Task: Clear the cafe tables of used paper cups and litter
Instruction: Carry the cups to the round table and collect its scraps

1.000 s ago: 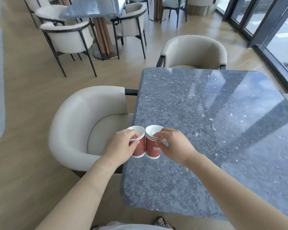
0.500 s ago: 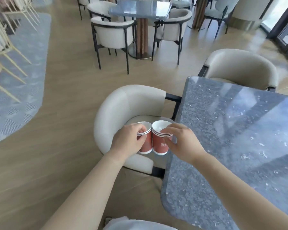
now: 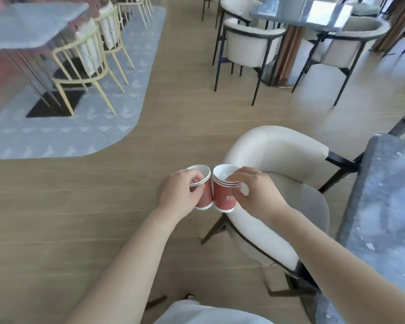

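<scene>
The left hand (image 3: 180, 193) has its fingers (image 3: 196, 181) curled round the left cup stack (image 3: 205, 195), red paper cups with white rims nested one in another, and the fingertips lie over the near side of the rim. The right hand (image 3: 256, 195) grasps the right cup stack (image 3: 223, 195), also red nested cups with white lettering on the side, with its fingers (image 3: 234, 177) hooked over the rim and the thumb against the wall. Both stacks are upright, tilted a little, and held in the air side by side. Their walls meet or very nearly meet between the two hands. They hang over the wooden floor (image 3: 80, 218), at the left edge of a cream armchair (image 3: 276, 148) with black legs, and not over any tabletop. To the right of that chair, at the frame's right edge, is the grey speckled stone tabletop (image 3: 388, 197), well apart from the cups. Far right there is a dark table (image 3: 302, 10) with cream black-legged chairs (image 3: 248, 43) round it. Far left, a pale grey rug (image 3: 103, 129) carries a light table (image 3: 28, 24) and yellow-framed chairs (image 3: 87, 64). Both bare forearms reach in from the near edge, and the whole view is somewhat blurred.
</scene>
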